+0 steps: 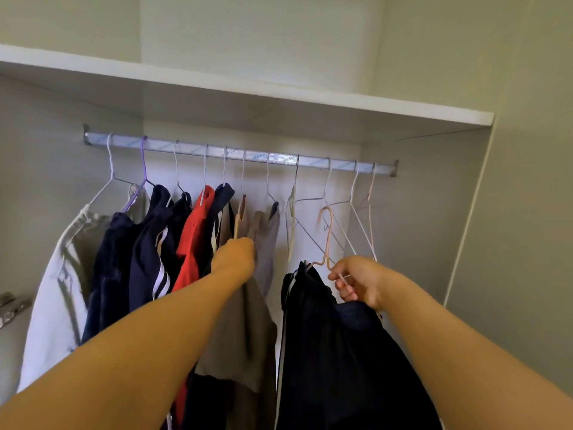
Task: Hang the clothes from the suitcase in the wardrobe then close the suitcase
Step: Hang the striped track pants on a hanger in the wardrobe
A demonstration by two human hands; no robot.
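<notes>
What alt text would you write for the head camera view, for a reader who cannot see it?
A person's right hand holds a pale pink wire hanger carrying a dark navy garment below a silver wardrobe rail, while the left hand grips a hanging grey-beige garment among clothes already hung.

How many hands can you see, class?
2: the left hand grips a grey garment on the rail; the right hand holds a pink hanger with a dark garment.

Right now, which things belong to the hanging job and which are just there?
In the job: right hand, pink hanger, dark garment on it, rail, left hand gripping the grey garment.
Just there: red garment, white garment, shelf.
</notes>
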